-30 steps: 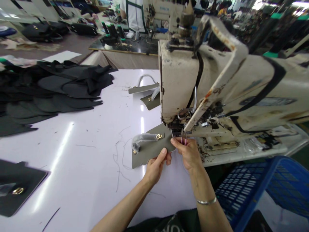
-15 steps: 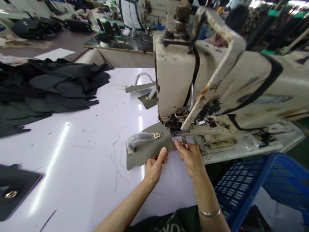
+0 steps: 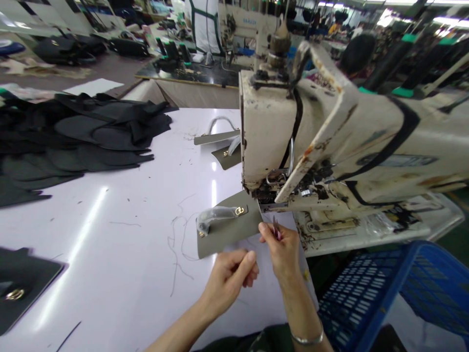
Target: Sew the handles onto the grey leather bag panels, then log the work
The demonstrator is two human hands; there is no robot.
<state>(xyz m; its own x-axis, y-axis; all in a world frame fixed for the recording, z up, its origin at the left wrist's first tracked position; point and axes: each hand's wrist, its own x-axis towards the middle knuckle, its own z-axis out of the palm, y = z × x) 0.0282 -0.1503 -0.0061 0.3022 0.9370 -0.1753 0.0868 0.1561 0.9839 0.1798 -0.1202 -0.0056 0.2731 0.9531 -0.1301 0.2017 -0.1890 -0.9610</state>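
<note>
Left hand (image 3: 229, 283) has let go of the grey leather panel (image 3: 227, 239): fingers loose, just below its edge. Panel lies on the white table (image 3: 110, 264), corner at the cream sewing machine (image 3: 267, 127). Right hand (image 3: 281, 254) pinches small pink-handled snips (image 3: 276, 231).

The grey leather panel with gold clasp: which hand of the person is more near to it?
Right. The right hand is at the panel's right corner, almost touching; the left hand lies below its lower edge, apart from it.
</note>
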